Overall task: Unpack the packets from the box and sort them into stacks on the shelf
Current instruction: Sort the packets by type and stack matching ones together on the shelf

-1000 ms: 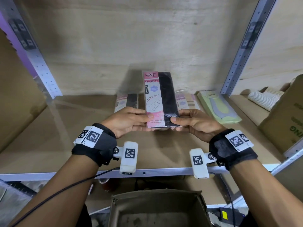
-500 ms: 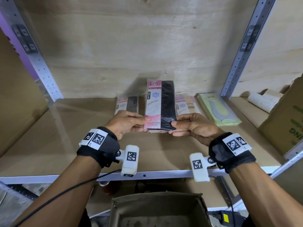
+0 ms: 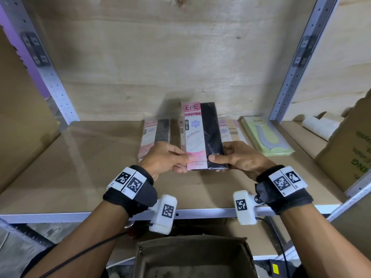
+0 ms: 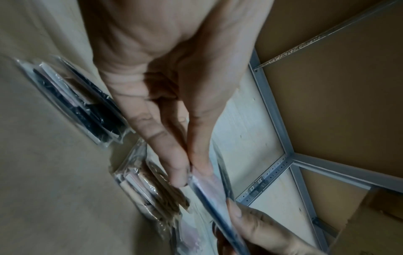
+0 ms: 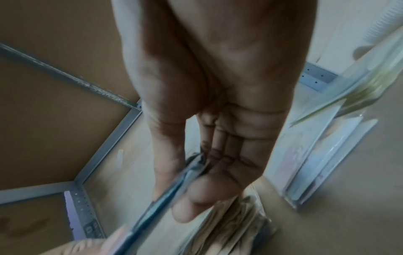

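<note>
Nearest, at the bottom edge of the head view, the cardboard box [image 3: 195, 257] sits below the shelf with its top open; its near part is cut off by the frame, and its dim inside is too dark to read.

Above it, over the front rail of the shelf [image 3: 80, 177], both hands hold one packet between them. The left hand [image 3: 164, 159] pinches the pink side of the black stocking packet [image 3: 202, 135], thumb on the front face and fingers curled behind. The right hand [image 3: 240, 157] pinches the black side in the same way, thumb on top near the lower corner. The packet stands tilted, its face toward the camera, raised off the board. In the wrist views it shows only as a thin, blurred edge clamped between thumb and fingers [image 4: 174, 165], so its print cannot be read there.

Farther back, partly hidden behind the hands and the held packet, lie the sorted stacks: a stack of black packets [image 3: 155, 135] to the left, a stack of beige packets [image 3: 230, 131] just behind and right of the held one, and a stack of light green packets [image 3: 267, 137] farther right, near the upright. Whether the beige stack is one pile or two cannot be told.

At the far right, beyond the upright, a second carton [image 3: 349, 149] is cut off by the frame, with ribbed white fabric [image 3: 321, 125] beside it.
</note>
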